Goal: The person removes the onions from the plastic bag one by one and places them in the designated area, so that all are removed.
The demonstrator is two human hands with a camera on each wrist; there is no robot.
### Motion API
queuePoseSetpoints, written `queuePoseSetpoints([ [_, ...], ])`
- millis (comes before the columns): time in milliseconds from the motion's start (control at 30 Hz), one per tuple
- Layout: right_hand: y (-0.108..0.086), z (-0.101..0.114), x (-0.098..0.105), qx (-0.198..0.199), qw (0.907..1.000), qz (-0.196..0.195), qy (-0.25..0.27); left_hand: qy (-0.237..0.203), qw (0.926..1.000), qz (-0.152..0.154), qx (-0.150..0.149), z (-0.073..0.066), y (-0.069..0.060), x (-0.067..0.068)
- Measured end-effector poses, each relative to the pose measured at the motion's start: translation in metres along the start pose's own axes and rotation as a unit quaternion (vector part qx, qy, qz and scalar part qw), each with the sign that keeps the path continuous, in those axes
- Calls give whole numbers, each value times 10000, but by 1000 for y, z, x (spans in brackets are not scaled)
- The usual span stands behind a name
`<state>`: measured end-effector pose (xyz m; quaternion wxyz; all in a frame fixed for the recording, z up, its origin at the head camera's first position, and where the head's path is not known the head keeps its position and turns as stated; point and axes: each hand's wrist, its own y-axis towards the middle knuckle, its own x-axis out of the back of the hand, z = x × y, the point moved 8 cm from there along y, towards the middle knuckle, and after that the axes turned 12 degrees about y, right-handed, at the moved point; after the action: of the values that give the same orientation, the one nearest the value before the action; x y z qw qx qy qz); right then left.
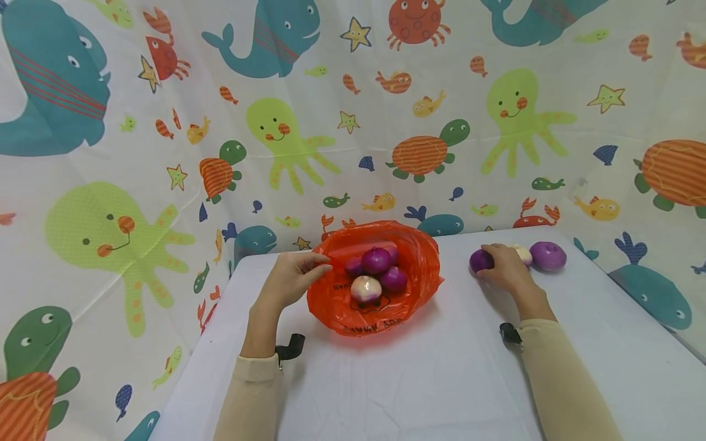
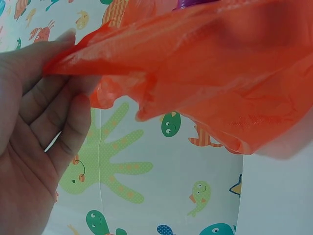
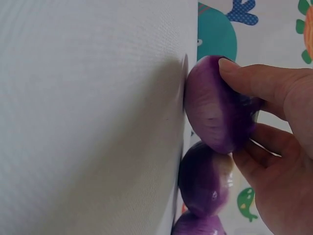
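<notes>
Right grip (image 1: 506, 269): a purple onion (image 3: 210, 107) is held, at the right of the tabletop (image 1: 386, 383).
Left grip (image 1: 292, 278): the red bag (image 1: 326, 306) is pinched by its rim.
Bagged: several onions (image 1: 377, 260); the work is judged over half done.
Unbagged: the held one, a pale-and-purple onion (image 3: 204, 181) and an outermost onion (image 1: 548, 256).
Views: the bagged pile is shown well only from the head, the left pinch from its wrist.
</notes>
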<state>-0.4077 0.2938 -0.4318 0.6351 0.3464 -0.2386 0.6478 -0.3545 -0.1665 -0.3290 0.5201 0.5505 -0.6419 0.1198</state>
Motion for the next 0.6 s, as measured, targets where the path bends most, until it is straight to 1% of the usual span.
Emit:
queuePoseSetpoints([
  [400, 0, -2, 1, -440, 9988, 45, 197, 4, 10000, 10, 28, -1, -1, 0],
  [500, 0, 1, 3, -434, 9987, 15, 248, 0, 10000, 5, 28, -2, -1, 0],
  [600, 1, 8, 6, -252, 9994, -75, 240, 13, 10000, -12, 4, -3, -1, 1],
])
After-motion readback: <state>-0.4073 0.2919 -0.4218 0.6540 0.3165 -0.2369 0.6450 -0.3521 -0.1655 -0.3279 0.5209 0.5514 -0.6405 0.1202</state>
